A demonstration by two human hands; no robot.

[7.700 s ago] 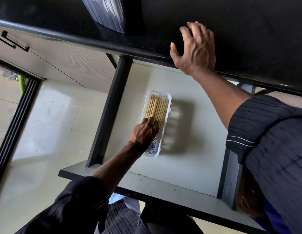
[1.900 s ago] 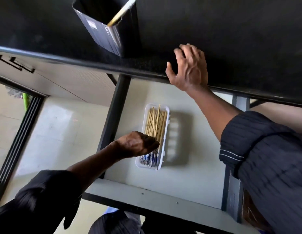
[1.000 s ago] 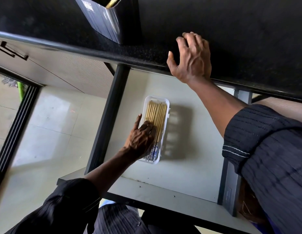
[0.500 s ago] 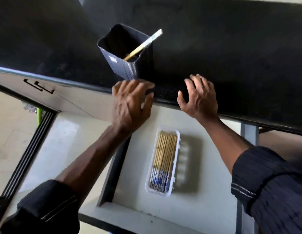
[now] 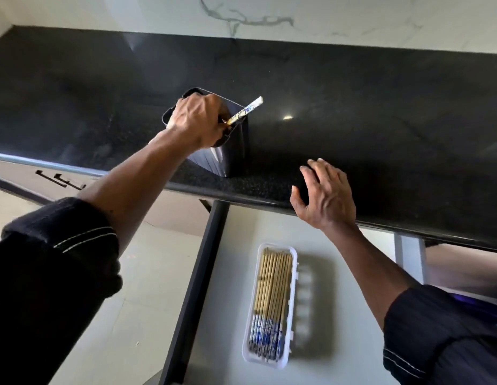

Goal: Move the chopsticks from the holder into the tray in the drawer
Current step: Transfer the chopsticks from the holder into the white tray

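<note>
A dark square holder [image 5: 233,151] stands on the black countertop [image 5: 353,107] near its front edge. My left hand [image 5: 198,122] reaches over its rim and is closed on one chopstick [image 5: 246,112], whose blue-and-white end sticks out up and to the right. Below, in the open drawer [image 5: 339,315], a white tray [image 5: 292,307] holds several chopsticks [image 5: 271,295] lying side by side, patterned ends toward me. My right hand [image 5: 326,194] rests flat on the counter's front edge, fingers spread, holding nothing.
The drawer's dark side rail [image 5: 194,287] runs along its left. A pale tiled floor [image 5: 136,315] lies left of the drawer. A cabinet front with dark handles [image 5: 61,180] sits under the counter at left. A white marbled wall [image 5: 269,15] backs the counter.
My left hand rose from the tray in the drawer up to the holder and closed on the chopstick there. The view tilted up toward the counter. My right hand stayed on the edge.
</note>
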